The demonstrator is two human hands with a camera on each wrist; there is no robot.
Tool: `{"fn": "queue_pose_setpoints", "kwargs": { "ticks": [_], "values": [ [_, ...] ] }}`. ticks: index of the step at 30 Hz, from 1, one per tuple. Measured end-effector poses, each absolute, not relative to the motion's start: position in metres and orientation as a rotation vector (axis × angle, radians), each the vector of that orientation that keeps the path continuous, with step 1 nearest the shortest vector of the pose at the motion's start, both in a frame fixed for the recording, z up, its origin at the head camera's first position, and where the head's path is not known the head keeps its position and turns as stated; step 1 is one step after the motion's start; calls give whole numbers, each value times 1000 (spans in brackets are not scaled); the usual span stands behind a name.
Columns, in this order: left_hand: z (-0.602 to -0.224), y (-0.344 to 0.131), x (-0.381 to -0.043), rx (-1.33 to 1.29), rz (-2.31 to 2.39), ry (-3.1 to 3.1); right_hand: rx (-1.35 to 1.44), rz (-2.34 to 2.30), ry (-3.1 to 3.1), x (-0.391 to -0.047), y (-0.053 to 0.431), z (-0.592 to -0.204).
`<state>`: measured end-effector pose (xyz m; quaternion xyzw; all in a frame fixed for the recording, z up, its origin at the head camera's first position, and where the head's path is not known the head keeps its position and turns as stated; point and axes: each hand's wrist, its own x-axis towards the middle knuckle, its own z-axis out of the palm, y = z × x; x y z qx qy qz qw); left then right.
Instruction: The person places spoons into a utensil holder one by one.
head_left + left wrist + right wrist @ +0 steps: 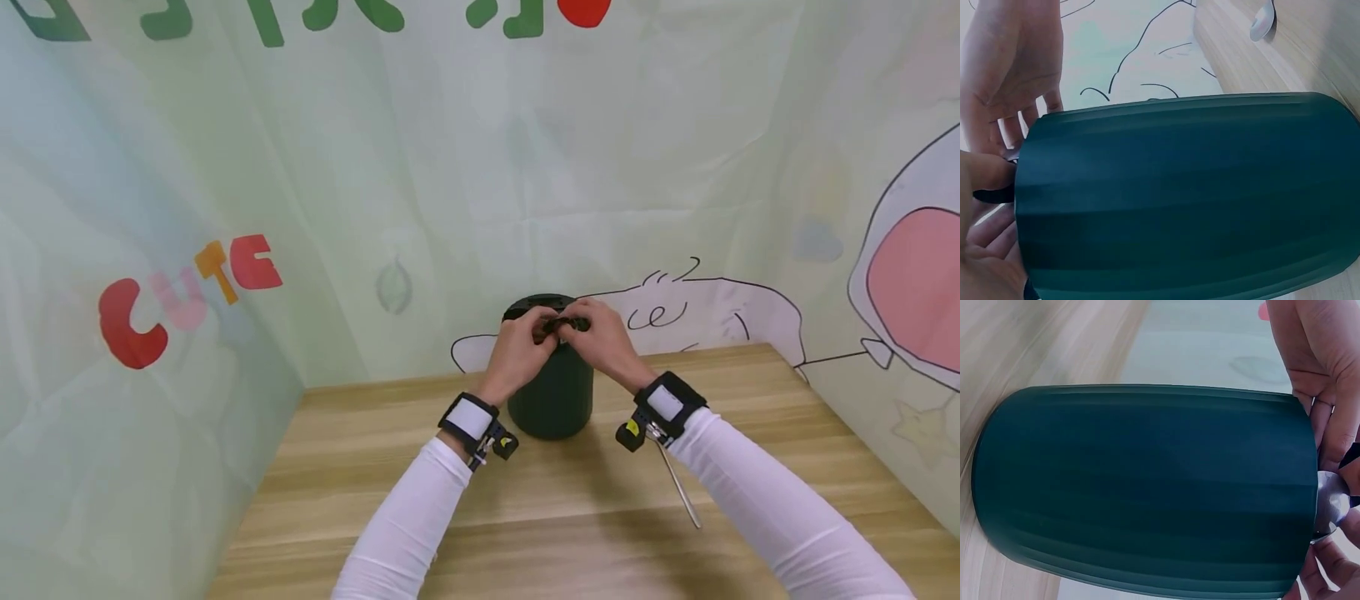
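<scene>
A dark green ribbed container, cylindrical, stands upright with a black rim at its top. Over the near side of that rim my left hand and right hand meet, fingers curled. Between them they pinch a small dark piece, whose kind is mostly hidden by the fingers. In the left wrist view, the left thumb lies against this black piece just above the rim. A shiny curved metal part shows beside the fingers in the right wrist view; I cannot tell what it belongs to.
A metal spoon lies on the wooden table, right of the container; its handle points toward the front. Behind and at both sides hangs a printed cloth backdrop. Each wrist wears a strapped camera.
</scene>
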<state>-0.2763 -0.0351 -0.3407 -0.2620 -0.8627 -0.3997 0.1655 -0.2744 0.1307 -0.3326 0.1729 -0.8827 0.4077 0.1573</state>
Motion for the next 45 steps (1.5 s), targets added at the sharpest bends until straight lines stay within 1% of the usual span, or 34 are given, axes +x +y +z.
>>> {"fn": "queue_pose_setpoints", "kwargs": {
  "ticks": [15, 21, 26, 30, 36, 40, 45],
  "values": [
    [-340, -35, -272, -787, -1093, -2417, 525, 1192, -2543, -272, 137, -333],
    [-336, -35, -271, -877, -1030, -2366, 537, 1182, -2516, -269, 141, -331],
    [-327, -30, -266, -999, -876, -2342, 586, 1117, -2471, -260, 148, -325],
    [-320, -21, -257, -1111, -748, -2320, 624, 1035, -2470, -246, 154, -321],
    [-318, -2, -239, -1285, -632, -2155, 635, 945, -2457, -212, 168, -318],
    [-326, 14, -223, -1388, -624, -2091, 598, 893, -2454, -186, 183, -325],
    [-344, 32, -206, -1453, -653, -2241, 500, 823, -2468, -163, 203, -343]
  ]
}}
